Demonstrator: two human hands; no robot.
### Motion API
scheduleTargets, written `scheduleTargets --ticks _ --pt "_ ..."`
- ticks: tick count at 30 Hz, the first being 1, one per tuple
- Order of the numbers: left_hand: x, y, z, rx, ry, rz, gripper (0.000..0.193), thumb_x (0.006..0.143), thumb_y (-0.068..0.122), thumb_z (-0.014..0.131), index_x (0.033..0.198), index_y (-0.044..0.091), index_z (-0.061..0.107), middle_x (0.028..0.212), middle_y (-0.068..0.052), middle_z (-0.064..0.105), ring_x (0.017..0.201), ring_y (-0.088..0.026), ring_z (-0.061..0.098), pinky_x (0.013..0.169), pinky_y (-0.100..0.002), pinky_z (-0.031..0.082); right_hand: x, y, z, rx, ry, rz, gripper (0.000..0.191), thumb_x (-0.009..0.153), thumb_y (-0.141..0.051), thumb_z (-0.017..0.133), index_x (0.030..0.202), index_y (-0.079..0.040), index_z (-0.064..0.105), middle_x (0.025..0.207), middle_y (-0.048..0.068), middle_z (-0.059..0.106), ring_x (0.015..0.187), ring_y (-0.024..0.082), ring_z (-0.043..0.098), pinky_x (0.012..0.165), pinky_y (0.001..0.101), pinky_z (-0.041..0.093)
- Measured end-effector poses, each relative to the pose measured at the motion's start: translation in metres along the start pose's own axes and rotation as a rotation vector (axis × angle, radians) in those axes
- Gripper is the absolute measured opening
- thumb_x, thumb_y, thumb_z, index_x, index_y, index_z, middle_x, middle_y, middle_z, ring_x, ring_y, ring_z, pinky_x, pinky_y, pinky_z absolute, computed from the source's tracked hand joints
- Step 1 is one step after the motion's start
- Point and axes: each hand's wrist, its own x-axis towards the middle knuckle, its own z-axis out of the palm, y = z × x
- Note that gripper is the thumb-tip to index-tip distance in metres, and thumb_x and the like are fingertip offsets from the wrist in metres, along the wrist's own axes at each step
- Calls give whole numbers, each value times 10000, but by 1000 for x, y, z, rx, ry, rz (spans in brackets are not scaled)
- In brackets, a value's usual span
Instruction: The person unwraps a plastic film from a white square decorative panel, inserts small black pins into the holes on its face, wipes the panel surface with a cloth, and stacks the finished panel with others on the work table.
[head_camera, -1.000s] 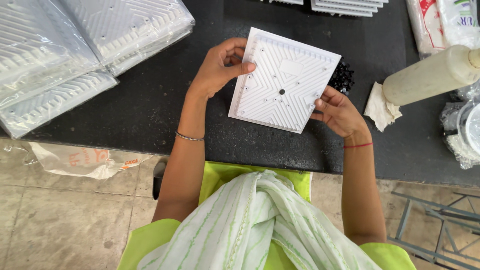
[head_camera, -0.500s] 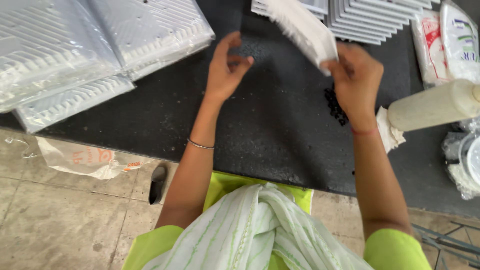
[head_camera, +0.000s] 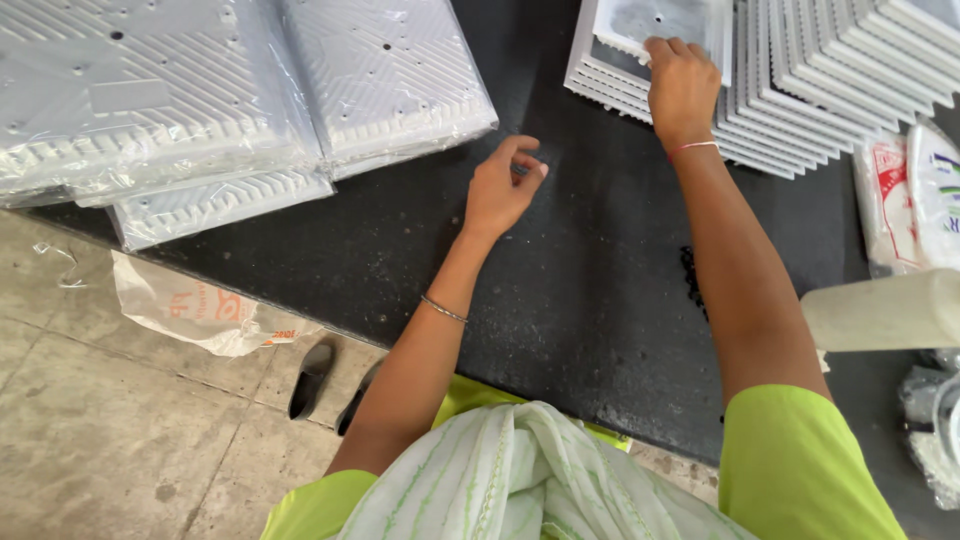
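One white square plate (head_camera: 665, 22), held by both hands above the desk a second ago, now lying flat on top of the fanned stack of white plates (head_camera: 800, 90) at the far right. Right hand (head_camera: 682, 85) pressing on the near edge of that plate, fingers together and curled over the rim, resting there rather than pinching. Left hand (head_camera: 503, 188) no longer on the plate: hovering over the black desk (head_camera: 560, 300) near the middle, fingers loosely curled, thumb and forefinger almost touching; impossible to tell whether something small sits between them. Meaning, as a judgement: one plate finished and put with the others, hands free for a further piece.

To the far left, several bundles of ribbed plates wrapped in clear plastic (head_camera: 230, 90), untouched and well apart from both hands. Beside the right forearm, a small heap of black pieces (head_camera: 690, 280) on the desk. At the right edge, a white roll (head_camera: 880, 310) and some printed bags (head_camera: 910, 190). Below the desk edge, a crumpled plastic bag (head_camera: 190, 305) on the floor and a pair of dark shoes (head_camera: 320, 380).
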Motion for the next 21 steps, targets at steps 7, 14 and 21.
scheduleTargets --ticks 7,14,21 --pt "8 -1 0 -27 -37 -8 287 896 183 748 1163 110 675 935 -36 767 710 -171 730 676 -311 576 -4 5 21 3 -53 19 164 893 4 707 1030 -84 723 978 71 701 889 319 644 730 439 509" --pt "8 -1 3 -45 -41 4 233 923 225 731 1113 95 692 909 -47 767 729 -165 735 694 -307 584 -8 7 17 76 -120 2 150 922 -16 725 1060 -74 732 995 96 695 909 350 669 741 475 512" --pt "1 -9 8 -12 -33 70 234 966 299 714 1066 87 703 929 -51 774 819 -171 758 741 -316 593 -4 17 -8 198 -262 1 223 982 -259 809 1098 -78 748 1073 124 723 912 387 674 772 504 506"
